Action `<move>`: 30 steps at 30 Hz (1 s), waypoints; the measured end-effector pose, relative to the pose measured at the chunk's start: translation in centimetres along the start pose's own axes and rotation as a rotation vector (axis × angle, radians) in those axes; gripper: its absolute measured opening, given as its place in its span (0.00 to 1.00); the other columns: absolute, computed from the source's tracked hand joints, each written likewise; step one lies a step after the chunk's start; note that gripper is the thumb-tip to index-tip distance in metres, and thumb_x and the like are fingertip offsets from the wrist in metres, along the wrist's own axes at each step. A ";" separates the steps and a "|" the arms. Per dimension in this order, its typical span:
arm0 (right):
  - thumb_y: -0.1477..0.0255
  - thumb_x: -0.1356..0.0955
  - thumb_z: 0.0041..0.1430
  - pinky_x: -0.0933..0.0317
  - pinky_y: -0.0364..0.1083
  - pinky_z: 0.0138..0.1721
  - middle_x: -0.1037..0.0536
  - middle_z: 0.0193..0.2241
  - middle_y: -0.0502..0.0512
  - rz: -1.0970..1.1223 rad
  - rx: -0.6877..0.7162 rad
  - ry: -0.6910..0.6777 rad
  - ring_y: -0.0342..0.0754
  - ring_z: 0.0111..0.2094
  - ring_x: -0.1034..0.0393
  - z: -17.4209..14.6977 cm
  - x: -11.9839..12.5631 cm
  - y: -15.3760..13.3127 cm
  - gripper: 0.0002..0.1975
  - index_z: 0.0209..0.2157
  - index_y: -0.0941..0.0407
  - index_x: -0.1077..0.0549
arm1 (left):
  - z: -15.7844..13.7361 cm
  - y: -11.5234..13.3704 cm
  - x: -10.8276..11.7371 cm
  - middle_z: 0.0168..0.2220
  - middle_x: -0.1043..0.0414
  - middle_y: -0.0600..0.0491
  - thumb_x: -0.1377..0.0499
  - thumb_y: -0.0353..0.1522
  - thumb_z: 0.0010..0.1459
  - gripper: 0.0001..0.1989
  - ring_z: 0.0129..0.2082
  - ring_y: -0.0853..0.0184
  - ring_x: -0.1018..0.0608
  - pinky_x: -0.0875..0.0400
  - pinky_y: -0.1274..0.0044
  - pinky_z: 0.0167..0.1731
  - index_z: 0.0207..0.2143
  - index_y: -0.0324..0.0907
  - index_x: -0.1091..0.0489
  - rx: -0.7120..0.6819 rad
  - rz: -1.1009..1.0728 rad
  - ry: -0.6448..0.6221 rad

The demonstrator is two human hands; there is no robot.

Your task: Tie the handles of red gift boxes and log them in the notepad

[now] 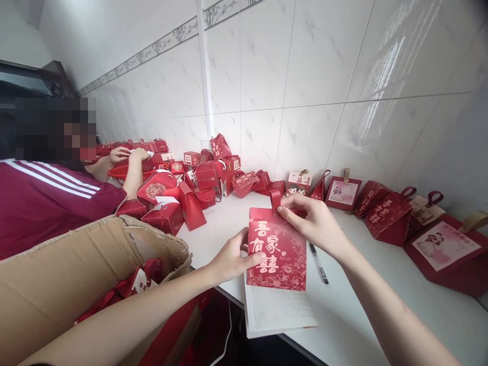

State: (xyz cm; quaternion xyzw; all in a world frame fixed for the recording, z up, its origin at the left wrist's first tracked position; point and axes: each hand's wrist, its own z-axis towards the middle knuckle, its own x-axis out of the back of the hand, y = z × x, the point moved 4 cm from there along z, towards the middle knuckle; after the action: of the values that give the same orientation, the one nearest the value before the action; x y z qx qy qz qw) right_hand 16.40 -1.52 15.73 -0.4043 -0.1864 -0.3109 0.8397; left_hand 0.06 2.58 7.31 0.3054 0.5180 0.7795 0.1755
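red gift box is upright in both hands, above the table near its front edge, in front of the paper pad. printed face to the camera, strap loop up top; long axis runs about vertical. contact between box bottom and pad: can't tell.

left hand: clamps the box's left edge, thumb flat on the printed face, fingers mostly hidden behind. right hand: thumb and forefinger pinch at the loop base and top edge.

room: pad overhangs the table's front edge. pen lies just right of the box. beyond it, white tabletop shows up to the row of red boxes along the wall. left side is tighter: carton up by the table edge, box pile behind it. co-worker in a maroon shirt with 3 white stripes has 2 hands over a red basket, well apart from the held box.

text: held box reads 吾家有囍, 4 pale characters in 2 columns; fine print too small. similar characters on a box in the row. no. of pile boxes: can't count, they overlap.
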 end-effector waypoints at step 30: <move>0.80 0.30 0.23 0.64 0.40 0.07 0.42 0.04 0.51 -0.185 -0.395 -0.011 0.41 0.03 0.54 -2.2 2.0 18.1 0.16 0.03 0.51 0.42 | -4.2 2.8 6.2 0.25 0.31 0.56 0.49 0.33 0.55 0.06 0.22 0.74 0.27 0.28 0.82 0.24 0.31 0.41 0.36 0.510 -0.876 0.638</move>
State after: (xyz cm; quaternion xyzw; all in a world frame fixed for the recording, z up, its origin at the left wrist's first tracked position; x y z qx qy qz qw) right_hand 30.18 4.65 5.39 -0.5438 -0.1626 -0.4148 0.7112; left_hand -7.24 2.15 10.49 -0.1534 0.7935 0.5388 0.2377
